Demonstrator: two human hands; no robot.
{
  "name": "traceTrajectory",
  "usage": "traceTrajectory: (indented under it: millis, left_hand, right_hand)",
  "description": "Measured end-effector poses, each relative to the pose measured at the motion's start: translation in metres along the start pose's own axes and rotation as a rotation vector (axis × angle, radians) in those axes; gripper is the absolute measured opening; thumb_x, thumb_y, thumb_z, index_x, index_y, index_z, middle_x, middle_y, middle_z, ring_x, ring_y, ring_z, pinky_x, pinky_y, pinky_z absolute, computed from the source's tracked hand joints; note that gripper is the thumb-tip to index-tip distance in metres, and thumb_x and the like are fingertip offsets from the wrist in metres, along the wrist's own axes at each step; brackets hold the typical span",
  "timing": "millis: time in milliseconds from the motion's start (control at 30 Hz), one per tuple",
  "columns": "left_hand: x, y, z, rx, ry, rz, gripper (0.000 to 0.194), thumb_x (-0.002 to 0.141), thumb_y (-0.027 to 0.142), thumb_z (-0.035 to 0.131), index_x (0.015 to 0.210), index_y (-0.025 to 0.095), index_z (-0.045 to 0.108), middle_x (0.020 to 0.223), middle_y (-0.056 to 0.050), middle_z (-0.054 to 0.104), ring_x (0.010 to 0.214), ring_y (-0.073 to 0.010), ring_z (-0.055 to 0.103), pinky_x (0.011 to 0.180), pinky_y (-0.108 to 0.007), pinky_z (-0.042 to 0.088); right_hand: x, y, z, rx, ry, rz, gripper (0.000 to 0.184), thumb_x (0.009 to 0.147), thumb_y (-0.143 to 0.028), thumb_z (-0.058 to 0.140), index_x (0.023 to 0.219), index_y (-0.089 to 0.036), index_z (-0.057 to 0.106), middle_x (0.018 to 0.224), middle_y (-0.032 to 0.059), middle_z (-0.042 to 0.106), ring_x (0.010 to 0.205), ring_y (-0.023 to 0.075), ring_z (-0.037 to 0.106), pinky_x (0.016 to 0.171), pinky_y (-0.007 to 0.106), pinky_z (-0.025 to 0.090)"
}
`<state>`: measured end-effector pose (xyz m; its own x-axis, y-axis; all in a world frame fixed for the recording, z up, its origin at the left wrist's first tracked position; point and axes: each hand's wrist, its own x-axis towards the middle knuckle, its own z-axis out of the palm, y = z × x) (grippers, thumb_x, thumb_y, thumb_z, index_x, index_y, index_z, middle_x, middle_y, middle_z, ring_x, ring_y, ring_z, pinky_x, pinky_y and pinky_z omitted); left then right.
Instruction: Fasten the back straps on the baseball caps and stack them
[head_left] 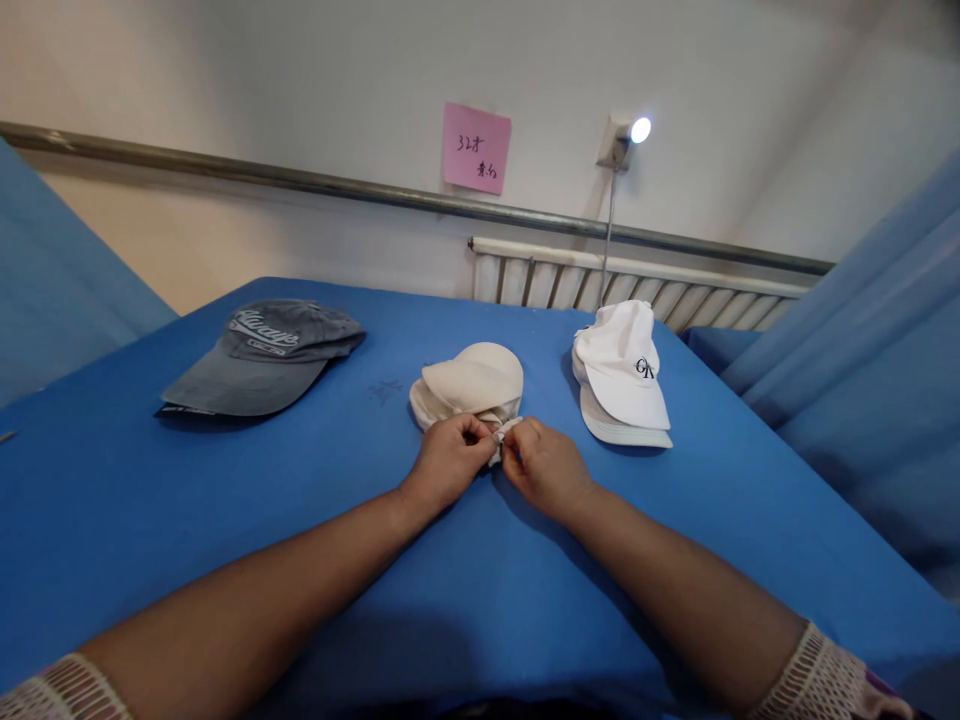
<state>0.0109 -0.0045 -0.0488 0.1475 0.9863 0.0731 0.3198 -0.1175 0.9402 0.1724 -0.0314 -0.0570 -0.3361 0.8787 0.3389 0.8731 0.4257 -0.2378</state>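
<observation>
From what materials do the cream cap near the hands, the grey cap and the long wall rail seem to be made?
Cream cap: probably fabric, matte; it shows soft folds.
Grey cap: likely cotton-like cloth, matte; its crown is creased, though the exact fibre is unclear.
Wall rail: probably metal, dull; its rounded bar has a greyish sheen.

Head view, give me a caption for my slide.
Both hands pinch pale fabric at the near edge of a cream cap, between a grey cap and white caps, on a blue surface.
</observation>
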Motion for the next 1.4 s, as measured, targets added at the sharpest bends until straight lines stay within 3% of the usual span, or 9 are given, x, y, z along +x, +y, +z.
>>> traceTrajectory:
  millis: [300, 467, 633, 800, 967, 1133, 1267, 1400]
  left_hand:
    - [-0.004, 0.005, -0.001, -0.031, -0.024, -0.049, 0.021, 0.070, 0.034, 0.064, 0.060, 0.018, 0.055, 0.054, 0.003, 0.055, 0.050, -0.0104, 0.045, 0.050, -0.023, 0.037]
    - [-0.004, 0.009, -0.004, -0.095, -0.088, -0.052, 0.022, 0.069, 0.036, 0.065, 0.063, 0.018, 0.054, 0.055, 0.003, 0.054, 0.051, -0.0098, 0.045, 0.049, -0.022, 0.036]
    - [-0.002, 0.006, -0.005, -0.055, -0.100, -0.019, 0.020, 0.069, 0.035, 0.064, 0.065, 0.018, 0.056, 0.056, 0.003, 0.056, 0.052, -0.0104, 0.047, 0.049, -0.022, 0.037]
    - [-0.001, 0.008, -0.005, -0.050, -0.102, -0.023, 0.019, 0.068, 0.034, 0.065, 0.064, 0.017, 0.056, 0.056, 0.003, 0.056, 0.052, -0.0102, 0.047, 0.049, -0.022, 0.036]
    - [-0.003, 0.018, -0.006, -0.215, -0.130, -0.145, 0.020, 0.064, 0.032, 0.067, 0.062, 0.017, 0.054, 0.051, 0.005, 0.049, 0.047, -0.0073, 0.040, 0.046, -0.020, 0.031]
    - [-0.004, 0.020, -0.006, -0.271, -0.127, -0.210, 0.019, 0.060, 0.028, 0.070, 0.061, 0.016, 0.054, 0.050, 0.006, 0.050, 0.046, -0.0069, 0.041, 0.047, -0.020, 0.032]
    - [-0.005, 0.017, -0.002, -0.251, -0.085, -0.203, 0.021, 0.061, 0.029, 0.072, 0.063, 0.017, 0.055, 0.053, 0.005, 0.054, 0.050, -0.0083, 0.046, 0.050, -0.021, 0.036]
    - [-0.005, 0.014, 0.003, -0.203, -0.066, -0.161, 0.022, 0.064, 0.031, 0.071, 0.063, 0.017, 0.055, 0.054, 0.004, 0.056, 0.051, -0.0092, 0.048, 0.051, -0.022, 0.038]
  right_hand:
    - [-0.001, 0.012, -0.004, -0.002, 0.019, -0.252, 0.012, 0.091, -0.017, 0.049, 0.086, -0.015, 0.060, 0.083, 0.0092, 0.065, 0.071, 0.0181, 0.057, 0.065, 0.029, 0.042]
    - [-0.001, 0.013, 0.003, 0.455, 0.131, -0.018, 0.004, 0.083, -0.019, 0.054, 0.079, -0.019, 0.055, 0.073, 0.0015, 0.061, 0.061, 0.0127, 0.054, 0.060, 0.025, 0.042]
    - [0.003, 0.013, 0.014, 0.935, 0.042, 0.279, 0.013, 0.077, -0.031, 0.059, 0.073, -0.020, 0.052, 0.060, -0.0046, 0.054, 0.051, 0.0096, 0.048, 0.049, 0.021, 0.039]
    - [0.006, 0.017, 0.012, 1.132, -0.047, 0.307, 0.018, 0.072, -0.034, 0.065, 0.073, -0.020, 0.054, 0.060, -0.0049, 0.055, 0.053, 0.0091, 0.048, 0.051, 0.022, 0.043]
    - [0.008, 0.023, 0.008, 1.204, -0.128, 0.280, 0.022, 0.072, -0.036, 0.069, 0.074, -0.020, 0.055, 0.064, -0.0046, 0.057, 0.055, 0.0092, 0.051, 0.055, 0.023, 0.046]
    - [0.003, 0.023, 0.009, 1.036, -0.086, 0.208, 0.016, 0.080, -0.032, 0.064, 0.076, -0.020, 0.054, 0.064, -0.0047, 0.056, 0.055, 0.0093, 0.050, 0.054, 0.022, 0.042]
    - [-0.003, 0.012, -0.003, 0.466, 0.029, 0.087, 0.004, 0.088, -0.022, 0.057, 0.087, -0.019, 0.060, 0.083, 0.0027, 0.065, 0.073, 0.0144, 0.059, 0.067, 0.026, 0.045]
    - [-0.004, -0.003, -0.013, 0.045, -0.036, 0.076, 0.015, 0.096, -0.021, 0.048, 0.092, -0.017, 0.061, 0.094, 0.0087, 0.066, 0.080, 0.0191, 0.063, 0.066, 0.028, 0.041]
